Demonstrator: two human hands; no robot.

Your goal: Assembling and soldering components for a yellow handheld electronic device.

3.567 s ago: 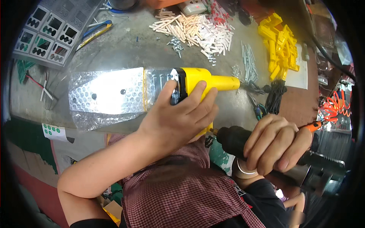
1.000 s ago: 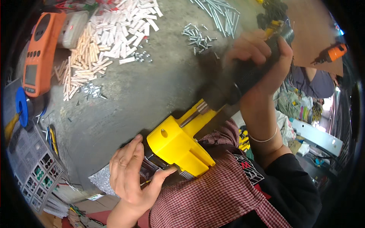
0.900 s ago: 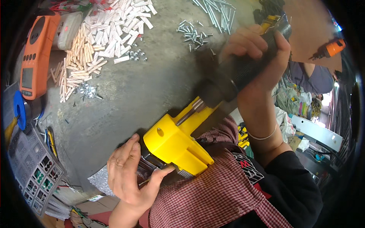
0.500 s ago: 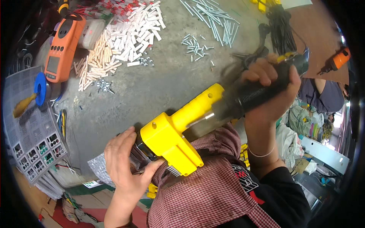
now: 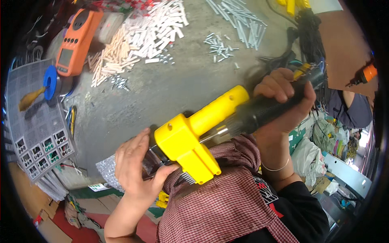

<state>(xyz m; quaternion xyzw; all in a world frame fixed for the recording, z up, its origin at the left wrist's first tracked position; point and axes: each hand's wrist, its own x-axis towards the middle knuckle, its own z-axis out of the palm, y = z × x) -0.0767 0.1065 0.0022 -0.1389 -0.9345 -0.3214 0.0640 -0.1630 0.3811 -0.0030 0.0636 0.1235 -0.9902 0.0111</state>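
Observation:
My left hand [image 5: 135, 162] is wrapped round the dark, glossy end of a yellow plastic tool housing [image 5: 176, 137], thumb below and fingers above. The housing has a round handle slanting up to the right, and a row of metal teeth [image 5: 187, 177] at its lower edge. In my right hand [image 5: 283, 97] is a black electric screwdriver [image 5: 259, 115], held in a closed grip. Its metal bit [image 5: 214, 133] points down-left and its tip meets the side of the housing below the handle; whether it sits in a screw cannot be seen.
On the grey table lie white sleeves [image 5: 162, 32], beige sticks [image 5: 115, 60], long screws [image 5: 245, 24] and short screws [image 5: 219, 47]. An orange multimeter [image 5: 75, 44], a blue spool [image 5: 50, 83] and a compartment box [image 5: 36, 121] stand left. An orange-handled tool [image 5: 366, 75] lies right. Another person's arm [image 5: 348, 99] shows beyond.
The screwdriver's bit has come to the housing's side and the blur on the tool has lessened. The whole view has shifted slightly, with the table things appearing further right.

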